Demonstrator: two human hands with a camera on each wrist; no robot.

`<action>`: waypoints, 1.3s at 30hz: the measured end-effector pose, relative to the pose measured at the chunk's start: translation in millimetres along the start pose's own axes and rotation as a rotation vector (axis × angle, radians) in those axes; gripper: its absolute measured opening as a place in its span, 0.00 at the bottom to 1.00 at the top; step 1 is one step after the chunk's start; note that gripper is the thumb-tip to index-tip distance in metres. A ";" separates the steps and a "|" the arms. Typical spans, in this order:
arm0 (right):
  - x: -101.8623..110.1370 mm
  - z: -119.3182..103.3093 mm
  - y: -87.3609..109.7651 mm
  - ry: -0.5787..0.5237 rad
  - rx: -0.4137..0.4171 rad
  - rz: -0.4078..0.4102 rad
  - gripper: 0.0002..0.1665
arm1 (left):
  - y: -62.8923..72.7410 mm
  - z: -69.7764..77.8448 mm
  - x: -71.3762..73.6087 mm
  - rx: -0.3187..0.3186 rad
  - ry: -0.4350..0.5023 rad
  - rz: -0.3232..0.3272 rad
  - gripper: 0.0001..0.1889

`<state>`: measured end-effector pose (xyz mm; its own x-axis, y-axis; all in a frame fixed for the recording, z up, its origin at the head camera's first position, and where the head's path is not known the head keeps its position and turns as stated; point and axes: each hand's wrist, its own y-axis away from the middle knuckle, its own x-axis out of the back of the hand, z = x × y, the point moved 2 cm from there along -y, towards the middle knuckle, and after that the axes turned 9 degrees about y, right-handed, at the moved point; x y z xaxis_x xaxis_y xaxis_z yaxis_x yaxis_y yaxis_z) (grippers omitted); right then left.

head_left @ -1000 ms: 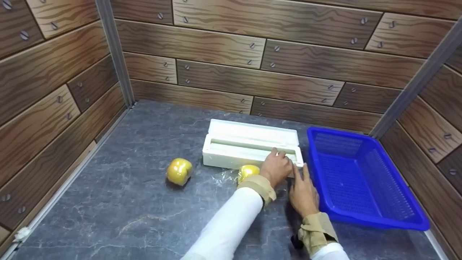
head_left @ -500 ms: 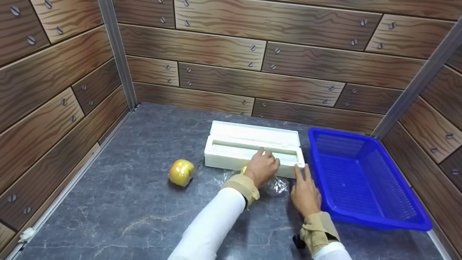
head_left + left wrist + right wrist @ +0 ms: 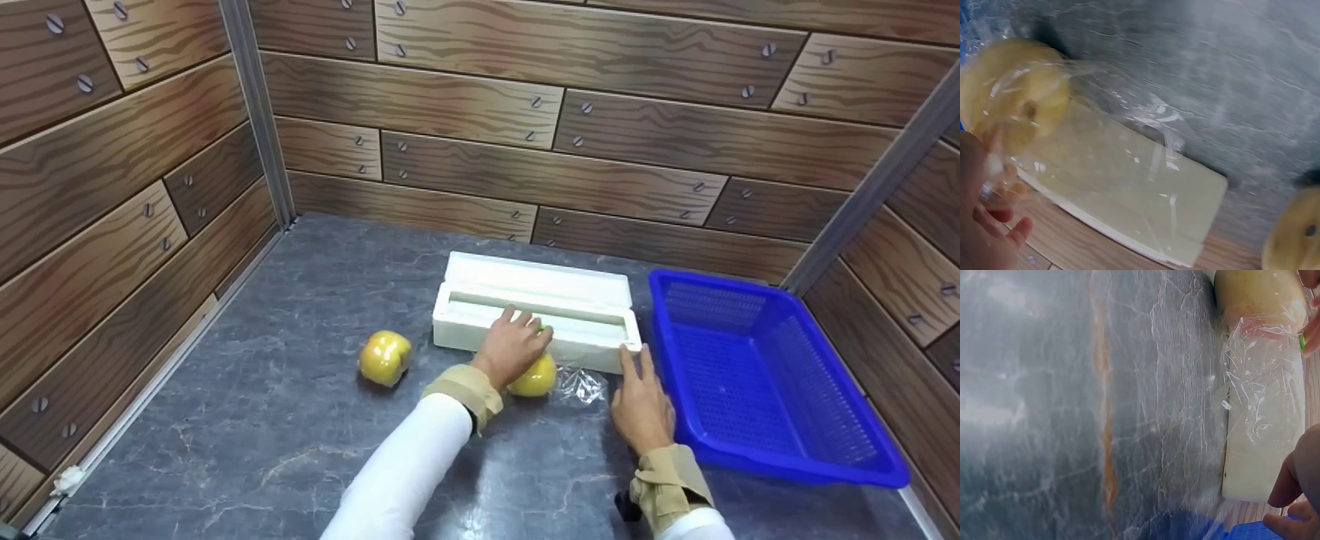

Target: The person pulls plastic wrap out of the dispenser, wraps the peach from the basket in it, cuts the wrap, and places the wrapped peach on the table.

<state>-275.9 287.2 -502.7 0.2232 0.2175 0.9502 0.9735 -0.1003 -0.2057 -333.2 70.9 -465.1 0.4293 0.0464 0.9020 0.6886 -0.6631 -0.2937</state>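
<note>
A long white cling film dispenser point(image 3: 459, 334) lies with its lid point(image 3: 536, 279) raised. My left hand point(image 3: 514, 346) is over its front rim, fingertips curled on a small green slider point(image 3: 545, 327) that mostly hides under them. Right below that hand sits a yellow apple point(image 3: 534, 376). Clear cling film point(image 3: 1165, 132) spreads across the apple and the dispenser's front in the left wrist view. My right hand point(image 3: 643, 411) touches the dispenser's right end with straight fingers. Farther left rests a second yellow apple point(image 3: 385, 358), with a glossy surface.
A blue plastic basket point(image 3: 701, 442) stands close to the right of my right hand. Wood-patterned walls point(image 3: 450, 161) enclose the grey marbled table point(image 3: 247, 420) at the back and sides.
My left hand has slid leftward along the dispenser's front edge, uncovering the apple and the crumpled film to its right. The right hand stays at the dispenser's end.
</note>
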 end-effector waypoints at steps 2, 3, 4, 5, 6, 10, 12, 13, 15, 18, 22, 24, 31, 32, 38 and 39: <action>-0.8 0.0 0.0 0.000 -0.001 -0.008 0.45 | 3.6 -4.2 -0.2 0.001 -0.003 -0.008 0.18; -0.9 0.0 0.0 0.001 -0.003 -0.016 0.45 | 5.1 -6.3 -0.6 -0.001 -0.009 -0.012 0.18; -0.9 0.3 -0.2 0.003 -0.006 -0.025 0.45 | 6.6 -8.4 -1.1 -0.002 -0.012 -0.016 0.18; -0.9 0.5 -0.6 0.005 -0.007 -0.031 0.45 | 8.4 -10.6 -1.8 -0.003 -0.014 -0.011 0.18; -0.9 0.9 -1.0 0.006 -0.009 -0.037 0.45 | 10.4 -13.1 -2.1 0.000 -0.010 -0.004 0.17; 0.1 2.8 -1.8 0.008 -0.009 -0.042 0.46 | 21.3 -26.8 -5.8 0.019 0.021 0.094 0.15; 1.1 4.2 -1.7 0.010 -0.008 -0.030 0.45 | 28.1 -34.7 -7.2 0.027 0.032 0.159 0.13; 1.5 4.8 -1.6 0.011 -0.007 -0.024 0.45 | 31.6 -38.5 -8.2 0.028 0.030 0.188 0.12; 2.0 5.4 -1.1 0.013 -0.003 -0.009 0.45 | 38.6 -45.6 -10.0 0.032 0.036 0.230 0.12; 1.3 5.5 -1.1 0.014 0.001 -0.006 0.44 | 47.9 -55.0 -13.4 0.043 0.048 0.238 0.14; 0.4 2.4 -0.8 0.008 0.004 -0.015 0.44 | 56.5 -64.0 -14.0 0.044 0.050 0.204 0.17; 0.3 0.6 -1.0 0.003 0.006 -0.018 0.44 | 58.0 -67.4 -12.2 0.030 0.016 0.196 0.14; -3.0 -3.0 -1.7 -0.009 0.001 -0.032 0.44 | 63.5 -81.7 -9.3 -0.002 -0.080 0.207 0.06; -3.2 -3.2 -1.7 -0.007 0.004 -0.031 0.44 | 66.1 -84.1 -10.2 0.004 -0.076 0.210 0.06; -3.0 -1.7 -0.9 0.005 0.012 -0.007 0.44 | 84.4 -97.0 -16.4 0.055 -0.025 0.291 0.08; -3.5 -1.7 -0.9 0.004 0.012 -0.005 0.44 | 87.2 -98.7 -17.4 0.058 -0.023 0.306 0.08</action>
<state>-277.6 284.8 -505.5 0.2181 0.2143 0.9521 0.9751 -0.0876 -0.2036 -338.4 -61.4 -475.2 0.6347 -0.1315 0.7615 0.5572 -0.6050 -0.5688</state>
